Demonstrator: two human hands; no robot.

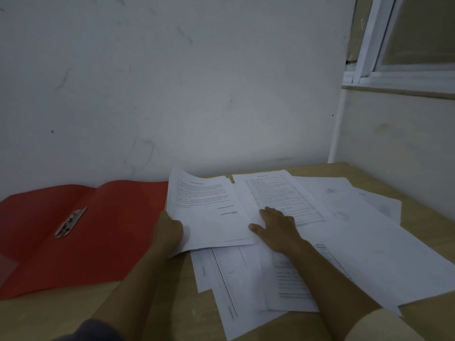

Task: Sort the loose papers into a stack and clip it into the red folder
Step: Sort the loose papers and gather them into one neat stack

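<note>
Red and open, the folder (110, 230) lay on the counter (49, 316), and just right of it the left hand (170, 230) gripped the edge of a printed sheet (204, 212) while the right hand (278, 227) pressed flat on the loose papers (357, 242), which I judged should be squared before clipping.

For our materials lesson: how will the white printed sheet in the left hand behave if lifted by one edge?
The white printed sheet probably flops: its far corner curls upward. Lying on other loose white papers, it likely slides easily.
</note>
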